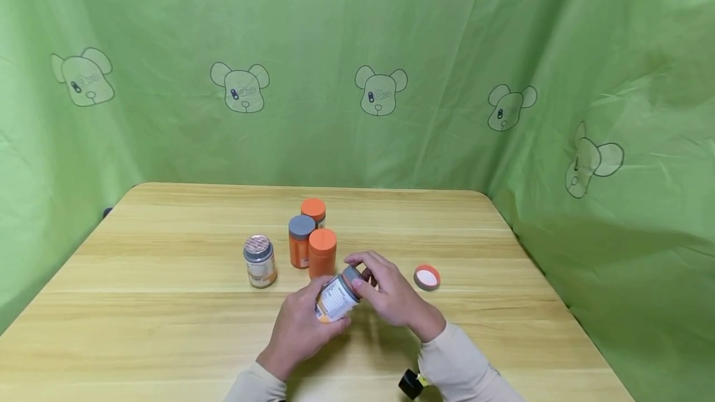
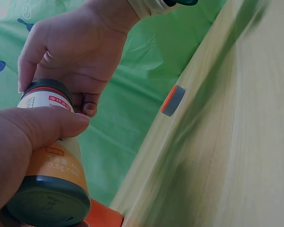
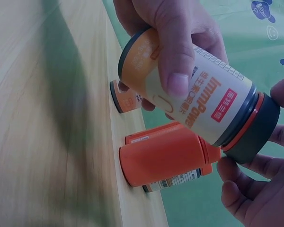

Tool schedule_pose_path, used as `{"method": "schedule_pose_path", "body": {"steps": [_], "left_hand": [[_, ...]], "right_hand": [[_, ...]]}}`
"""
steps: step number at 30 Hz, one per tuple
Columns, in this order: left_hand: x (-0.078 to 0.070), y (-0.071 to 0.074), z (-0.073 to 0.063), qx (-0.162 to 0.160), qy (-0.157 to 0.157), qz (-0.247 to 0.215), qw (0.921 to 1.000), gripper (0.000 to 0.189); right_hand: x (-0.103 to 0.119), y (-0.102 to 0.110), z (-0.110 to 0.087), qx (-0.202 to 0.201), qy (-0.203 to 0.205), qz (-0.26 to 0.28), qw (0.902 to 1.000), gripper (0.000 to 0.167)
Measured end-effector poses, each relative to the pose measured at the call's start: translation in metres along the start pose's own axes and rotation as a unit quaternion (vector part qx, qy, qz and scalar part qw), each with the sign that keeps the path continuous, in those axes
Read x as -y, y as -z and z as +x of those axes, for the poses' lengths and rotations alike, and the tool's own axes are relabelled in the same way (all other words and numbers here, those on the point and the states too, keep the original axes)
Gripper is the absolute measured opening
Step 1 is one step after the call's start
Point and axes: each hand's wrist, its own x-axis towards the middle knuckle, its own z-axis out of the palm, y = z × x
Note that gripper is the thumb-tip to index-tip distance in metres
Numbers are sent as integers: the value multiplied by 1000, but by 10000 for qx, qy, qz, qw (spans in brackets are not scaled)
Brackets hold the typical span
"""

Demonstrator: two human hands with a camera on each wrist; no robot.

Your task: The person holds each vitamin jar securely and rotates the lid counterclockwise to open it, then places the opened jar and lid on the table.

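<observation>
My left hand [image 1: 298, 327] grips a supplement jar [image 1: 336, 301] with a white and orange label, holding it tilted above the table. At its upper end sits a dark grey screw cap [image 3: 256, 130], which my right hand [image 1: 395, 293] pinches between thumb and fingers. An orange band shows between cap and jar body in the right wrist view. Just behind the held jar stands an orange jar [image 1: 322, 256] with an orange lid. A loose cap [image 1: 427, 278], grey outside with an orange rim and white liner, lies upturned right of my right hand.
A white-labelled jar [image 1: 259, 265] with a foil-like top and no cap stands at left. Behind the orange jar are a grey-lidded orange jar [image 1: 300, 244] and another orange-lidded jar [image 1: 313, 208]. A small black object [image 1: 411, 384] is beside the right sleeve. Green curtains surround the wooden table.
</observation>
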Motion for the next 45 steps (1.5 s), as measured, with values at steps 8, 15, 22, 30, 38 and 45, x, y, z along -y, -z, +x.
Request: {"method": "schedule_pose_path", "body": {"steps": [8, 15, 22, 30, 38, 45], "left_hand": [[0, 0, 0, 5, -29, -4, 10000, 61], [-1, 0, 0, 76, 2, 15, 10000, 62], [-1, 1, 1, 64, -8, -3, 10000, 62], [0, -1, 0, 71, -21, -48, 10000, 61], [0, -1, -1, 61, -31, 21, 10000, 62], [0, -1, -2, 36, -48, -15, 10000, 61]], "right_hand": [[-4, -2, 0, -170, 130, -279, 9994, 33], [0, -3, 1, -71, -198, -229, 9995, 30], [-2, -1, 0, -72, 47, -141, 9999, 32], [-4, -3, 0, -169, -65, -343, 9992, 31], [-3, -2, -1, -129, -17, -275, 9995, 31], [-2, 0, -2, -4, -3, -203, 9998, 35]]}}
